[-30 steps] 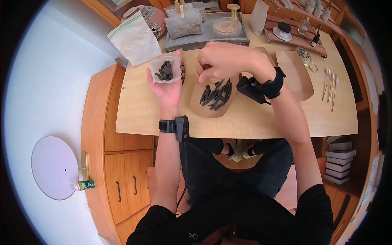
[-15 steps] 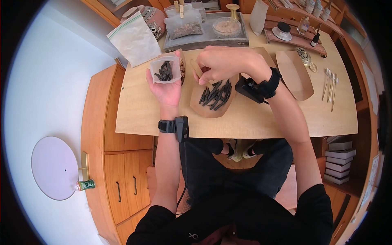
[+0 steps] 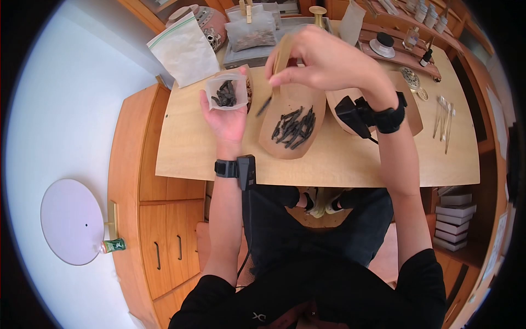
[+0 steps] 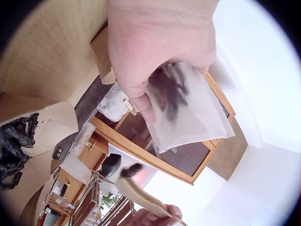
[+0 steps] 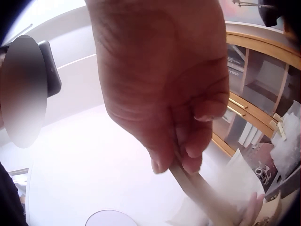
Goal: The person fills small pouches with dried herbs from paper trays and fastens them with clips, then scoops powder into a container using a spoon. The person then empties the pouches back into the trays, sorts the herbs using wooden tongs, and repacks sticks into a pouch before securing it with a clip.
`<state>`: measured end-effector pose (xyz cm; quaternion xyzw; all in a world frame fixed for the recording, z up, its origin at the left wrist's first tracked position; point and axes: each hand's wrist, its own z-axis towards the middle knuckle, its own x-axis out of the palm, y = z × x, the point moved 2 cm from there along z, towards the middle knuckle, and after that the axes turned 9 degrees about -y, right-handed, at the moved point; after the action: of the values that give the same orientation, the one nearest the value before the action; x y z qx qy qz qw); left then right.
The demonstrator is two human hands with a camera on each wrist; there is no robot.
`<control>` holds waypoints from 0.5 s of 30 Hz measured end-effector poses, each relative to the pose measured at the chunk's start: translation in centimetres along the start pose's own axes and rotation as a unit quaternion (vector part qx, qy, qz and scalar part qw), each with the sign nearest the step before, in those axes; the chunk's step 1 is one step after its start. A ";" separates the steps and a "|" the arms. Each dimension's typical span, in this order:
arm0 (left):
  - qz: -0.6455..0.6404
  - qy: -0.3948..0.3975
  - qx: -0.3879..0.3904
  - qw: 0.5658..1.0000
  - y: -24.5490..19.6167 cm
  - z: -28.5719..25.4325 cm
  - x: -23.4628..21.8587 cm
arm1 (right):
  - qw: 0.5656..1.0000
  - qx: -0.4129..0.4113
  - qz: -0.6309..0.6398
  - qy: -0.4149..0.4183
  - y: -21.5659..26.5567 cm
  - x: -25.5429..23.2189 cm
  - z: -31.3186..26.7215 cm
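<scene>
My left hand (image 3: 226, 123), palm up, grips a small translucent pouch (image 3: 237, 101) from below and around its sides. Dark, dried strips (image 3: 224, 93) lie inside; in the left wrist view they show through the pouch wall (image 4: 202, 122). With thumb and fingers my right hand (image 3: 331, 61) pinches wooden tongs (image 3: 281, 59). A single dark strip (image 3: 264, 106), blurred, hangs at the tongs' tip, between the pouch and a brown paper tray (image 3: 272, 147). Several more strips (image 3: 296, 129) lie in that tray. In the right wrist view the tongs (image 5: 193, 184) point down toward the pouch.
Behind my left hand a second paper tray (image 3: 245, 71) holds brown bits. More paper trays (image 3: 412, 122) stand right. A grey tray (image 3: 235, 59) with filled bags (image 3: 252, 34) is at the back, a white zip bag (image 3: 183, 52) at left. Thin tools (image 3: 442, 123) lie far right.
My right hand has risen from the paper tray, and the tongs have lifted one dark strip out of it. The left hand keeps the pouch nearly still. The head view has shifted slightly.
</scene>
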<state>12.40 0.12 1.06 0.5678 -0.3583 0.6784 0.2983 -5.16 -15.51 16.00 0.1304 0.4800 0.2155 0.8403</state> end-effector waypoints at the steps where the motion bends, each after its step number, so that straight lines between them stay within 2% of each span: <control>1: -0.001 0.014 -0.015 1.000 0.0 -0.1 0.2 | 1.000 -0.001 0.001 0.000 0.5 -0.2 0.0; 3: -0.017 0.044 -0.032 0.998 0.3 -0.2 0.5 | 0.988 -0.040 0.080 -0.125 2.0 -1.2 -0.1; 4: -0.033 0.075 -0.050 0.995 0.5 -0.3 0.8 | 0.988 -0.040 0.080 -0.125 1.9 -1.1 0.0; 6: -0.011 0.051 -0.021 0.998 0.3 -0.1 0.1 | 0.969 -0.127 0.063 -0.204 2.2 -0.7 0.2; 7: 0.011 0.027 0.010 1.000 0.2 0.1 -0.1 | 0.969 -0.126 0.062 -0.205 2.3 -0.3 0.3; 10: 0.014 -0.003 0.014 1.000 -0.1 0.1 -0.6 | 0.960 -0.145 0.030 -0.237 3.5 0.8 0.3; 14: 0.041 -0.001 0.015 0.999 0.1 0.1 -0.5 | 0.963 -0.141 -0.017 -0.230 4.2 3.0 0.5; 15: 0.004 0.024 -0.013 1.000 0.2 -0.1 -0.2 | 0.965 -0.128 -0.027 -0.228 4.2 3.5 0.5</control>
<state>12.20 0.10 0.84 0.5461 -0.3623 0.6880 0.3118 -4.18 -10.13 15.46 0.0544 0.2475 0.2174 0.9426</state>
